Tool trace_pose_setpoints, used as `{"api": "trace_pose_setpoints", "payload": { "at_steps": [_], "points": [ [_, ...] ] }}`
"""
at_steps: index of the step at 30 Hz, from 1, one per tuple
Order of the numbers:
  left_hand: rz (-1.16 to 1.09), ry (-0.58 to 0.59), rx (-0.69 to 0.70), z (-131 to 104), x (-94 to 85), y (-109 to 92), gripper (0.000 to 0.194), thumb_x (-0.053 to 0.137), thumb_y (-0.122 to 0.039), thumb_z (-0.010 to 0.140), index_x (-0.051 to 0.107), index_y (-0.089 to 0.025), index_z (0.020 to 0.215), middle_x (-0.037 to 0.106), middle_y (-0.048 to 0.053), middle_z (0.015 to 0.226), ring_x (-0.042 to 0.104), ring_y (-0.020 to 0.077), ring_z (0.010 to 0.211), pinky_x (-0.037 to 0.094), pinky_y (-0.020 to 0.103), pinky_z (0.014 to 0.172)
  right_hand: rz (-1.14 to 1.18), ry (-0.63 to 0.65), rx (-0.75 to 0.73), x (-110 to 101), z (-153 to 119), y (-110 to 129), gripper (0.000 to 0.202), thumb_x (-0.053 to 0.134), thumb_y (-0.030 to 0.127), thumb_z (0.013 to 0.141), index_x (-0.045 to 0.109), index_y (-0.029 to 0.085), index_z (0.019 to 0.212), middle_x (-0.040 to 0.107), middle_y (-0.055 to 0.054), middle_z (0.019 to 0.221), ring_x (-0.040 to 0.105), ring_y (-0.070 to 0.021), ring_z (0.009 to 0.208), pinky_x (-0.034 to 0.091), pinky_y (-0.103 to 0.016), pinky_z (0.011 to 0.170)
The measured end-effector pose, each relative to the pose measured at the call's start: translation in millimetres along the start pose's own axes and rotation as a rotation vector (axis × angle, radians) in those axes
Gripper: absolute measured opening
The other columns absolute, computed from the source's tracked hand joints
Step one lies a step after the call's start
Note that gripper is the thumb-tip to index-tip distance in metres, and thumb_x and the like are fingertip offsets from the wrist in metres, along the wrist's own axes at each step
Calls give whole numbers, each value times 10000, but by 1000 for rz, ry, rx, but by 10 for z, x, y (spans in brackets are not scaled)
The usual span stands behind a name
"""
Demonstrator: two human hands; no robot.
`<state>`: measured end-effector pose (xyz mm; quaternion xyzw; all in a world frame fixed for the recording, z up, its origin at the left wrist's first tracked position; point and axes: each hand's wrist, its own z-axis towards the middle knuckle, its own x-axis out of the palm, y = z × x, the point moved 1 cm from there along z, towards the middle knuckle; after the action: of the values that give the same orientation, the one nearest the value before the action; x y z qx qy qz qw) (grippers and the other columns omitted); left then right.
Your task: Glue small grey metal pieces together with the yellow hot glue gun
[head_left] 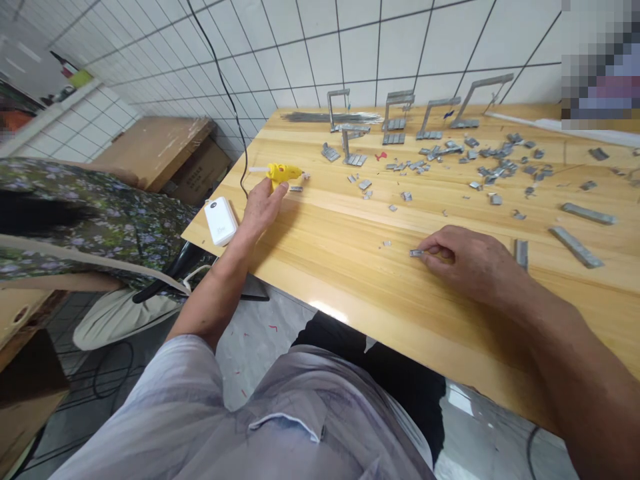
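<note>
My left hand [265, 205] is wrapped round the handle of a yellow glue gun [286, 173], whose nozzle points right over the wooden table [320, 233]. A white stick juts from its back end. Between the fingertips of my right hand [457, 257] is a small grey piece [416, 253], low over the table or touching it. A tiny scrap [387, 244] lies just left of that hand. Another small grey piece [296, 189] lies beside the glue gun. Many small grey pieces [495, 172] are scattered farther back on the right.
Several grey bracket-shaped stands [355, 159] and a bundle of thin rods [310, 118] stand or lie near the tiled wall. A white power bank [221, 221] lies at the left edge, by a black cable [235, 110]. Grey bars [576, 247] lie right. A person in floral clothing [115, 220] is at left.
</note>
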<state>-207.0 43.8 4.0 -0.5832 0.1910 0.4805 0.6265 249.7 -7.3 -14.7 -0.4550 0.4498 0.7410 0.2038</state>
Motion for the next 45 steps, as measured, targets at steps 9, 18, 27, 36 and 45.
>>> {"api": "trace_pose_setpoints", "payload": {
  "at_steps": [9,18,27,36,45],
  "points": [
    [45,19,15,14,61,-81,339,664,-481,1072,557,-264,835,690,69,800,751,338,1006,600,490,1009,7,-8,0,-1,-3,5,187,603,248,904,781,296,940,849,-54,970,792,-270,878,586,-396,763],
    [61,-32,19,38,39,-3,433,677,-575,1045,506,-275,783,652,63,762,729,324,928,602,487,965,-5,3,-9,10,2,-4,200,599,252,904,785,310,948,848,-41,978,798,-274,895,594,-406,766],
    [73,-35,57,18,66,-31,408,650,-609,1057,545,-273,851,713,92,861,734,343,997,597,474,987,19,22,32,-11,5,23,197,605,246,907,786,313,944,843,-68,1002,814,-313,946,631,-452,823],
    [41,2,68,-21,55,-45,372,661,-540,1059,538,-268,836,708,79,850,731,324,986,591,473,992,-8,5,3,13,-1,-2,197,591,224,918,769,305,943,850,-68,1001,814,-318,925,621,-458,797],
    [77,-10,43,-44,41,-73,384,669,-518,1066,533,-266,811,731,102,857,755,351,997,590,486,993,-8,-16,-4,9,2,1,193,593,241,893,774,291,939,850,-58,978,800,-286,887,595,-411,771]
  ]
}}
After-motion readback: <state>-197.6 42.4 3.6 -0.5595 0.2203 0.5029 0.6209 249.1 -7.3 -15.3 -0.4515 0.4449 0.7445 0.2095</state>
